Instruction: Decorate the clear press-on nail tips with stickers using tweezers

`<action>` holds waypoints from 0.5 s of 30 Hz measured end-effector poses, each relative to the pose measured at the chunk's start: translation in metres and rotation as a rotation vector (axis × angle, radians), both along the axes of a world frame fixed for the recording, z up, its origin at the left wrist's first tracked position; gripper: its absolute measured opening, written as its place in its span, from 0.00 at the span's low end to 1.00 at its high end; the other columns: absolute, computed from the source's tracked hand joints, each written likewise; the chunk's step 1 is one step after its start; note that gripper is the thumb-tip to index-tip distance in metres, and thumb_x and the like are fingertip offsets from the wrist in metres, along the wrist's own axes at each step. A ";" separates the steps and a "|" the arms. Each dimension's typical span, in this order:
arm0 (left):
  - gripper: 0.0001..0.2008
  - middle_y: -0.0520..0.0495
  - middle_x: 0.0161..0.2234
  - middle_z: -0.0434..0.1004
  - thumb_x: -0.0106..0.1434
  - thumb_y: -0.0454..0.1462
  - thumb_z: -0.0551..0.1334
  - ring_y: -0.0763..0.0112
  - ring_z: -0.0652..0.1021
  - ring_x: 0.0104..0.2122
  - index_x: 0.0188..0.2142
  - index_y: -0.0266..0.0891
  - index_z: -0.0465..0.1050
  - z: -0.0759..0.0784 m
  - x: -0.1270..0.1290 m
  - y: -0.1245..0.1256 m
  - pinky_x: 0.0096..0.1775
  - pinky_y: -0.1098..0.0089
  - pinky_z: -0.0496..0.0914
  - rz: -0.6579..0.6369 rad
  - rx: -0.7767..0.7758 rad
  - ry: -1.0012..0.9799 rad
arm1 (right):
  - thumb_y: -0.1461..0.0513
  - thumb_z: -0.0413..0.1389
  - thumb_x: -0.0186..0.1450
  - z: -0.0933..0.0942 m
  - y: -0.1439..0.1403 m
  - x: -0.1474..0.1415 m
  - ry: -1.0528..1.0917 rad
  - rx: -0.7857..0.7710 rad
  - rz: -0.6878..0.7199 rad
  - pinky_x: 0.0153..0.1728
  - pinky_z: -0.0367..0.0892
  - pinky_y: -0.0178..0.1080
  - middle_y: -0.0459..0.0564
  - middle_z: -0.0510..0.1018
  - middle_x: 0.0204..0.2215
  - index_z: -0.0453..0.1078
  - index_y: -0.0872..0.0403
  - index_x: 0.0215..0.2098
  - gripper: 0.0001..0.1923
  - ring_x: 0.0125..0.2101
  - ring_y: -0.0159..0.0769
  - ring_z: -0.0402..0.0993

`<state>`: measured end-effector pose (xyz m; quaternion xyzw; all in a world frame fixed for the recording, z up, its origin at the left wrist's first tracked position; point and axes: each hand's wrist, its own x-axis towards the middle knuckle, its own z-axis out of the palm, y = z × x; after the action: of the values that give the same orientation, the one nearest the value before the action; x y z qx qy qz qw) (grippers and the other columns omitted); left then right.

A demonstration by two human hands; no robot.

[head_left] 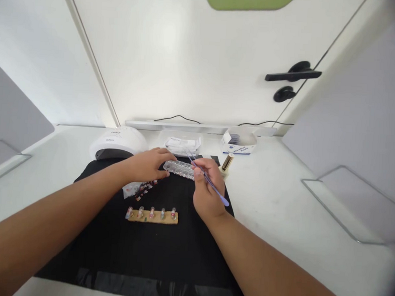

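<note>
At the far left of the white table (281, 202), a white dome-shaped lamp (117, 144) is seen standing just beyond the back edge of a black mat (111, 250). The left hand (148, 165) is laid palm down across the back of the mat, its fingers loosely closed about the left end of a long clear box (179, 168), which is held steady there. Just under that hand, a small clear packet with red and dark pieces (140, 189) is seen lying on the mat, touching or nearly touching the hand's near edge. Nearer the body, a tan strip carrying five small upright pegs in a row (152, 215) is set on the mat, well apart from both hands.

The clear box lies lengthwise between the two hands, on the far part of the mat. Behind it, a flat white packet (182, 144) rests on the table.

The right hand (208, 189) is curled, and purple tweezers (209, 181) are pinched between thumb and fingers; the tips are pointed up and left toward the right end of the box, though whether they touch it cannot be told. Just right of this hand, a small gold-capped bottle (227, 162) stands at the mat's corner, and a white cardboard box with blue print (238, 142) is placed behind it.
</note>
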<state>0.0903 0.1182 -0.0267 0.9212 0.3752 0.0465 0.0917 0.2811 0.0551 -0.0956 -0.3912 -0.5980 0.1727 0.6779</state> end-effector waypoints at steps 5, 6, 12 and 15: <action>0.24 0.41 0.58 0.72 0.62 0.36 0.64 0.55 0.70 0.58 0.59 0.41 0.68 -0.024 0.010 0.022 0.60 0.55 0.64 -0.120 0.006 0.028 | 0.60 0.51 0.71 0.006 -0.002 0.000 -0.069 0.033 0.042 0.45 0.71 0.46 0.50 0.81 0.38 0.71 0.49 0.43 0.08 0.40 0.40 0.77; 0.23 0.41 0.56 0.74 0.63 0.36 0.63 0.55 0.72 0.56 0.58 0.41 0.69 -0.024 0.010 0.022 0.58 0.56 0.66 -0.122 0.006 0.031 | 0.60 0.51 0.71 0.006 -0.002 0.000 -0.080 0.034 0.045 0.45 0.71 0.46 0.49 0.82 0.38 0.71 0.49 0.43 0.08 0.40 0.40 0.78; 0.23 0.39 0.50 0.76 0.63 0.40 0.64 0.52 0.76 0.50 0.57 0.38 0.68 -0.016 -0.012 -0.002 0.51 0.54 0.70 -0.044 0.018 0.053 | 0.60 0.51 0.71 0.007 -0.005 0.000 -0.124 0.062 0.086 0.45 0.70 0.46 0.49 0.82 0.38 0.72 0.49 0.42 0.08 0.41 0.39 0.76; 0.19 0.40 0.46 0.78 0.63 0.39 0.65 0.53 0.77 0.47 0.52 0.37 0.70 -0.017 -0.026 -0.021 0.48 0.55 0.71 -0.017 0.026 0.034 | 0.60 0.51 0.71 0.009 -0.008 0.000 -0.164 0.070 0.131 0.45 0.70 0.47 0.49 0.81 0.38 0.73 0.49 0.42 0.08 0.41 0.39 0.76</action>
<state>0.0641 0.0976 -0.0438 0.9262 0.3681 0.0351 0.0736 0.2809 0.0473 -0.0866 -0.3404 -0.6813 0.1631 0.6272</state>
